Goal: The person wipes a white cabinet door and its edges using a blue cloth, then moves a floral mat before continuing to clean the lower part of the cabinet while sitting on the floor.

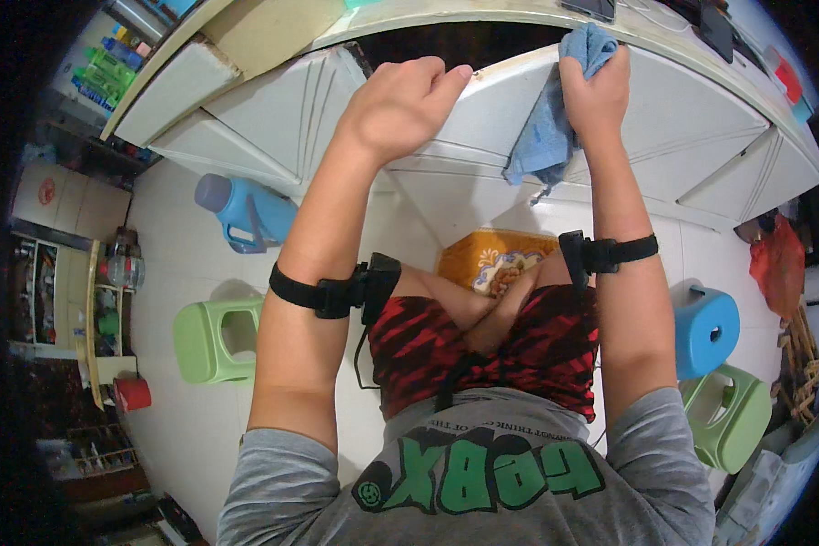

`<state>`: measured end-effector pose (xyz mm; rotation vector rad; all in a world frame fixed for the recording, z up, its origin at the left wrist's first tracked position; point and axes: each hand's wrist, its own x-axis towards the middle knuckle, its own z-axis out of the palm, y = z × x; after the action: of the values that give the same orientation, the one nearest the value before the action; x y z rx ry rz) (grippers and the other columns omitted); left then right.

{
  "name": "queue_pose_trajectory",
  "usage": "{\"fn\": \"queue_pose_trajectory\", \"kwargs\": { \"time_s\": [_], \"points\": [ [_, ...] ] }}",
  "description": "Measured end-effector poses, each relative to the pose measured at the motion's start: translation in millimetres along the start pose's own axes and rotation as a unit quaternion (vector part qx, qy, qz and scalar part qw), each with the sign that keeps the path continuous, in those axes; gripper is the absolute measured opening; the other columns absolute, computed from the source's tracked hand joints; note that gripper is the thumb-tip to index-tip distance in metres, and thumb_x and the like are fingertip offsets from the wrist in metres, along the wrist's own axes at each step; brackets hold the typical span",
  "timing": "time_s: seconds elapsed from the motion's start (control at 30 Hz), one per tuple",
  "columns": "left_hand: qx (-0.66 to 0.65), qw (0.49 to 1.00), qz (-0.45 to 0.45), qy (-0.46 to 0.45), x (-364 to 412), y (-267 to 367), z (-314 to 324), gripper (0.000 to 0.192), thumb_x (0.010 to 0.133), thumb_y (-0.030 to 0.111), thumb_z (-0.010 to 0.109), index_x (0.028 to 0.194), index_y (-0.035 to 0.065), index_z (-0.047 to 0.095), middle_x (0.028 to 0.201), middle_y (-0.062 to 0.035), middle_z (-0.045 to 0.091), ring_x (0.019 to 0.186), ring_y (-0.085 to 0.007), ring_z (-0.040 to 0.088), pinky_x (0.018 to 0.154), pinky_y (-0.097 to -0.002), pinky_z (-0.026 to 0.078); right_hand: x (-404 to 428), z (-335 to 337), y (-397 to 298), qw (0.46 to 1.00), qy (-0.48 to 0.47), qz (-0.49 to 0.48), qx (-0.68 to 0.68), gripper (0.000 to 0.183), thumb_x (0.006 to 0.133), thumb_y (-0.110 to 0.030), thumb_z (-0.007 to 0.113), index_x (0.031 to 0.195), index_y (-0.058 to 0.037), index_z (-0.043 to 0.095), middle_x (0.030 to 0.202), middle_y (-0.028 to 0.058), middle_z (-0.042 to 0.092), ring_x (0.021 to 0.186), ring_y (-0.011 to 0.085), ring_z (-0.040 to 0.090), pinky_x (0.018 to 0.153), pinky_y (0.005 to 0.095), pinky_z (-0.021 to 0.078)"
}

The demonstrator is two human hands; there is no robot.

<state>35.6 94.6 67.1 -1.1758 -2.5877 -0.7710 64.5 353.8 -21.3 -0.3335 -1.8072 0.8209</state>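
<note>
My left hand (399,109) is curled at the upper free corner of a white cabinet door (495,102), which stands ajar from a dark opening (450,42). Its fingertips are hidden from above. In my right hand (600,95) is a bunched blue cloth (542,143), held at the top of the door near the hinge side, just under the countertop edge. The cloth's loose end hangs down over the door's face. Both forearms wear black straps with small devices.
On the floor to the left stand a blue thermos jug (259,211) and a green stool (208,341). A blue stool (706,331) and another green stool (734,416) are on the right. A patterned orange mat or seat (467,252) lies by my crossed legs. A phone (590,8) rests on the countertop.
</note>
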Motion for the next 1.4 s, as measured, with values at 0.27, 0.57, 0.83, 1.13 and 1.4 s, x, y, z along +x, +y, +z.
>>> {"fn": "queue_pose_trajectory", "kwargs": {
  "time_s": [0.27, 0.57, 0.83, 1.13, 1.4],
  "points": [
    [0.005, 1.0, -0.011, -0.01, -1.1, 1.7, 0.0, 0.052, 0.103, 0.046, 0.052, 0.091, -0.0025, 0.068, 0.082, -0.0259, 0.066, 0.077, -0.0447, 0.065, 0.071, -0.0483, 0.05, 7.6, -4.5, 11.1, 0.999, -0.014, 0.032, -0.002, 0.062, 0.079, -0.035, 0.07, 0.119, 0.007, 0.05, 0.111, 0.0292, 0.06, 0.104, 0.0448, 0.062, 0.096, 0.0515, 0.0476],
    [0.011, 1.0, -0.004, -0.008, 1.7, -2.4, 3.4, 0.052, 0.102, 0.045, 0.053, 0.096, -0.0037, 0.07, 0.09, -0.0288, 0.068, 0.086, -0.0477, 0.066, 0.078, -0.0492, 0.052, -10.0, -6.8, 4.0, 0.993, -0.052, 0.098, -0.035, 0.079, 0.082, -0.038, 0.068, 0.129, 0.0183, 0.039, 0.121, 0.0393, 0.058, 0.115, 0.051, 0.059, 0.104, 0.0481, 0.0445],
    [0.025, 0.999, -0.024, -0.022, 2.0, 3.8, 0.9, 0.054, 0.102, 0.046, 0.053, 0.098, -0.0047, 0.07, 0.094, -0.0283, 0.069, 0.089, -0.0473, 0.067, 0.08, -0.0488, 0.052, -43.5, -4.6, -4.6, 0.991, -0.093, 0.083, -0.039, 0.071, 0.082, -0.034, 0.069, 0.121, 0.0185, 0.041, 0.118, 0.0406, 0.055, 0.112, 0.0512, 0.058, 0.101, 0.0482, 0.046],
    [0.031, 0.998, -0.041, -0.033, 1.0, 6.5, -0.7, 0.056, 0.101, 0.048, 0.052, 0.102, -0.0038, 0.072, 0.097, -0.0284, 0.07, 0.093, -0.0457, 0.068, 0.082, -0.0487, 0.052, -90.0, -1.2, -26.2, 0.989, -0.13, 0.068, -0.006, 0.058, 0.084, -0.029, 0.069, 0.114, 0.0152, 0.046, 0.11, 0.036, 0.057, 0.106, 0.0488, 0.06, 0.097, 0.0486, 0.0472],
    [0.037, 0.998, -0.033, -0.024, 1.4, 6.1, 2.3, 0.054, 0.101, 0.047, 0.052, 0.096, -0.0036, 0.07, 0.095, -0.0285, 0.069, 0.091, -0.0475, 0.066, 0.082, -0.0509, 0.051, -119.1, -3.7, -60.8, 0.981, -0.176, 0.065, 0.048, 0.055, 0.088, -0.028, 0.069, 0.114, 0.014, 0.044, 0.112, 0.036, 0.055, 0.105, 0.0503, 0.058, 0.096, 0.0501, 0.0466]
  ]
}}
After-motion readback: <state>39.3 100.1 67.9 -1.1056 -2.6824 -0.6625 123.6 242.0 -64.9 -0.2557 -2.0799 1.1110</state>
